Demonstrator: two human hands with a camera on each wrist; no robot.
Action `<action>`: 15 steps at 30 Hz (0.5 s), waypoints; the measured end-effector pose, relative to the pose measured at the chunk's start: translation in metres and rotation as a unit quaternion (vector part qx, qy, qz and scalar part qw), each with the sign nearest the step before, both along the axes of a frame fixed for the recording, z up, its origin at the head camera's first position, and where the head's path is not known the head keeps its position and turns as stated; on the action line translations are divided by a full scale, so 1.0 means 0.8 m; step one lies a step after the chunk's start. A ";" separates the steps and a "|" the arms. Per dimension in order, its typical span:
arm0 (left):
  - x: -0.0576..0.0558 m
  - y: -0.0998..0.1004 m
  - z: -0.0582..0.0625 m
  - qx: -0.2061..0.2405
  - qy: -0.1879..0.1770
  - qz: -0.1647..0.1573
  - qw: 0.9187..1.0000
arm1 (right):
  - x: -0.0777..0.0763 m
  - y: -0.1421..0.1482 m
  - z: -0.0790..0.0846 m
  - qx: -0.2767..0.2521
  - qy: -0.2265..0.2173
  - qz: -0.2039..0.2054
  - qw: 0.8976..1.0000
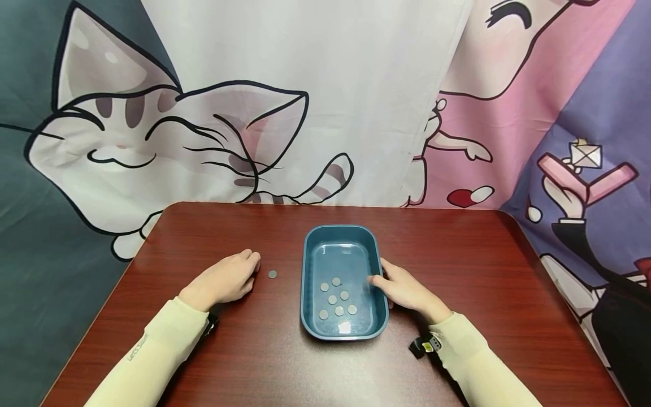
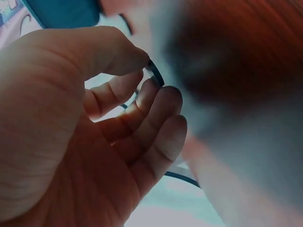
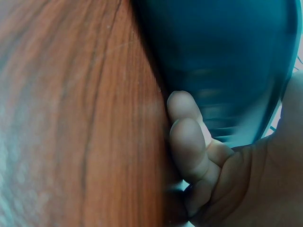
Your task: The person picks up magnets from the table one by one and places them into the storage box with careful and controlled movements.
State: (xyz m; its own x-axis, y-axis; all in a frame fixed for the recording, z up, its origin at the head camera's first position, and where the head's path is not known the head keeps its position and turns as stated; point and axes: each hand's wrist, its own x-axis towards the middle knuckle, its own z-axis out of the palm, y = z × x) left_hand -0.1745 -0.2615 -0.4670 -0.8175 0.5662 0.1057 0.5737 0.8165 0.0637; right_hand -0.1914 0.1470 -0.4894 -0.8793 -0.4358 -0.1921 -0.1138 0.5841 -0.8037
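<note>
My left hand [image 1: 224, 278] hovers over the left part of the wooden table, fingers curled toward the thumb. Just beyond its fingertips a small grey coin [image 1: 272, 275] lies flat on the table. In the left wrist view the thumb tip comes near the curled fingers [image 2: 163, 109], with a dark curved sliver [image 2: 156, 74] between; I cannot tell whether that is a coin. My right hand [image 1: 411, 288] grips the right wall of a blue rectangular tray [image 1: 344, 337], thumb over the rim and fingers outside against the wall. Several coins [image 1: 332, 299] lie scattered on its floor.
The reddish-brown table [image 1: 244, 362] spreads under both hands and the tray. Its far edge meets a hanging cloth [image 1: 356, 102] printed with cartoon cats. A black object [image 1: 617, 339] stands beyond the table's right edge. Both wrists wear small dark devices [image 1: 418, 347].
</note>
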 end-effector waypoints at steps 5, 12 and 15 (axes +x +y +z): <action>0.004 0.014 0.010 0.013 0.006 -0.011 1.000 | 0.000 0.000 0.000 0.001 0.001 -0.003 1.000; 0.007 0.041 0.036 0.027 0.033 -0.050 0.998 | 0.000 0.000 0.000 0.001 0.002 -0.002 1.000; 0.006 0.054 0.048 0.018 0.041 -0.063 0.997 | 0.000 0.000 -0.001 0.001 0.001 -0.003 1.000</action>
State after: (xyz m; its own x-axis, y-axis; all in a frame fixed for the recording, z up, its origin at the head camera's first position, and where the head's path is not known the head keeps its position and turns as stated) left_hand -0.1698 -0.2184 -0.4286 -0.7278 0.6585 0.1915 0.6761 0.7358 0.0393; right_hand -0.1914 0.1471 -0.4900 -0.8821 -0.4306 -0.1909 -0.1124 0.5859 -0.8025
